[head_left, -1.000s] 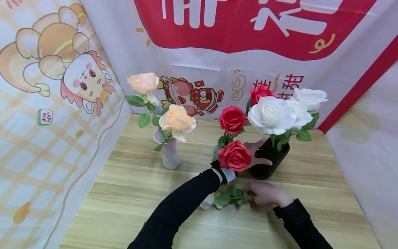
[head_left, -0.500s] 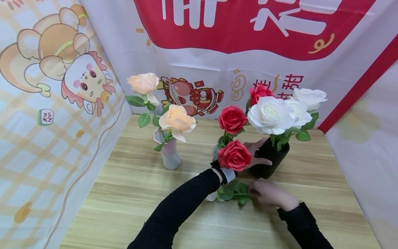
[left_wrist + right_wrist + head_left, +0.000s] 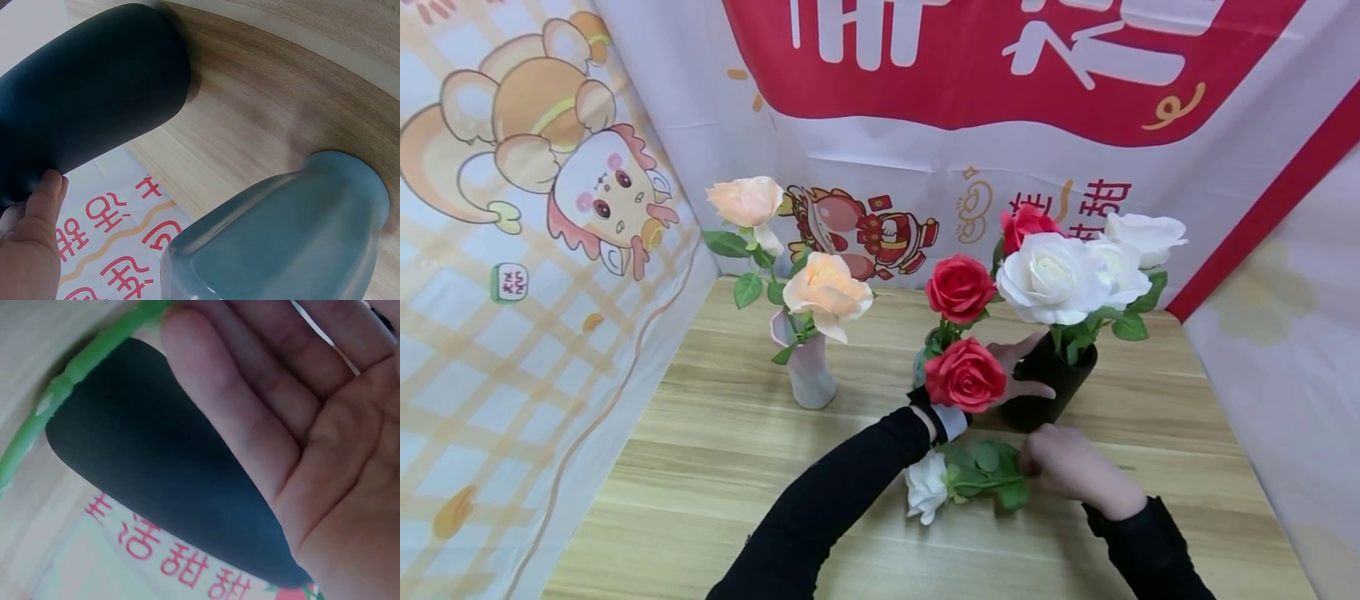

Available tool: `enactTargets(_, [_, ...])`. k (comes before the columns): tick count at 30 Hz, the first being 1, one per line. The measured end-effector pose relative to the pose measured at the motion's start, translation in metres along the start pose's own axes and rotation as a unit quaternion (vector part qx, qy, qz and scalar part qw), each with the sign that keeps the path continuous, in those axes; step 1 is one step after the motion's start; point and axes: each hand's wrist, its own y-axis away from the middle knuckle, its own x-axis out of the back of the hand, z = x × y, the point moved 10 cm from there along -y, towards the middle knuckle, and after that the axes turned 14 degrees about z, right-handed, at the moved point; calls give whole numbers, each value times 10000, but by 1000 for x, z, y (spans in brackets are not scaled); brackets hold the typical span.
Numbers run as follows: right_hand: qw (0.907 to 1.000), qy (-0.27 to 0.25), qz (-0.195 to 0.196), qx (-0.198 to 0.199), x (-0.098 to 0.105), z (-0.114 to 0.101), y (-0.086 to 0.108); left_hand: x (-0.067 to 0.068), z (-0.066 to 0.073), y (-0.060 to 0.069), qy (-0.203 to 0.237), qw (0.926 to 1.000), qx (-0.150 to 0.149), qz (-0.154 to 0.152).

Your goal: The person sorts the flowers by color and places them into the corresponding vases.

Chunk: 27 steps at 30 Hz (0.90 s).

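My left hand (image 3: 1011, 388) holds the side of a black vase (image 3: 1066, 385), which leans a little and bears several white roses (image 3: 1052, 279). The left wrist view shows its fingers (image 3: 40, 206) against the vase wall. Close to the table, my right hand (image 3: 1067, 465) pinches the stem of a single white rose (image 3: 927, 487), whose bloom points left. That green stem (image 3: 65, 384) runs up to the fingertips in the right wrist view, with the vase behind it. Red roses (image 3: 964, 377) partly cover my left hand and wrist.
A blue-grey vase (image 3: 281, 234) stands left of the black one, mostly hidden by the red roses in the head view. Farther left, a pink-white vase (image 3: 811, 375) holds peach roses (image 3: 827, 287). Printed cloth walls enclose the wooden table (image 3: 700, 500).
My right hand has drawn to the right with the white rose, and its bloom has come out from behind my left forearm. My left hand stays at the black vase.
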Motion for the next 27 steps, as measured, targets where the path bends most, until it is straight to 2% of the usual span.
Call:
enactTargets(7, [9960, -208, 677, 543, 37, -10, 6, 0, -1, -2, -41, 9999, 40, -121])
enactTargets(10, [9930, -510, 750, 758, 49, -17, 8, -2, -2, -3, -25, 9997, 68, -237])
enactTargets(16, [9818, -1419, 894, 893, 65, -23, 10, -2, -2, -5, -45, 9994, 163, -313])
enactTargets(21, [9745, -1493, 1426, 874, 80, -16, 17, -2, 0, -4, -127, 9974, 458, -538])
enactTargets(23, [9713, -1420, 1707, 857, 87, -13, 21, 1, 8, -5, -215, 9972, 386, -597])
enactTargets(24, [9688, -1381, 1862, 881, 90, -12, 23, 6, 14, -4, -158, 9972, 381, -622])
enactTargets(26, [9633, -1314, 2170, 873, 95, -10, 26, 18, 28, -2, 84, 9982, 187, -564])
enactTargets(27, [9602, -1304, 2309, 873, 97, -9, 26, 25, 34, 2, 790, 9951, 324, -506])
